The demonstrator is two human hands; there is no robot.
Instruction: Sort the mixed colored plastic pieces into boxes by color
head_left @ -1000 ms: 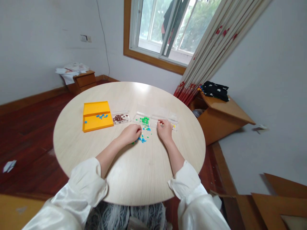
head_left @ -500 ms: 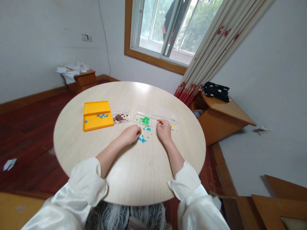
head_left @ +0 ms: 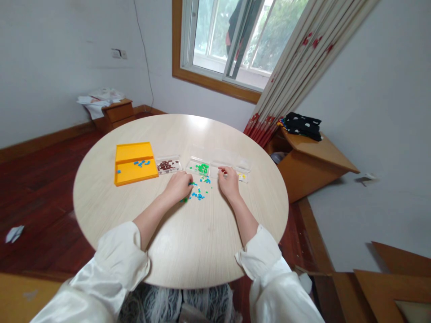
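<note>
My left hand (head_left: 178, 185) is low over the table, its fingers pinched together beside a scatter of small blue, green and pale pieces (head_left: 198, 196). Whatever lies between those fingertips is too small to make out. At the near edge of a clear box with a few yellow pieces (head_left: 244, 176), my right hand (head_left: 229, 181) has its thumb and fingers drawn together, contents hidden. Between the hands, farther back, sits a clear box of green pieces (head_left: 198, 166). Left of it is a clear box of dark brown pieces (head_left: 169, 165).
An open yellow case (head_left: 134, 152) with some blue pieces lies at the table's left. The round pale table (head_left: 188, 251) fills the middle of the view. A tilted wooden cabinet (head_left: 313, 166) with dark cloth on top stands beyond its right edge, under the curtain (head_left: 289, 67).
My left hand has shifted slightly left and away from me, uncovering more of the blue pieces. My right hand stays almost in place. The whole view has moved slightly.
</note>
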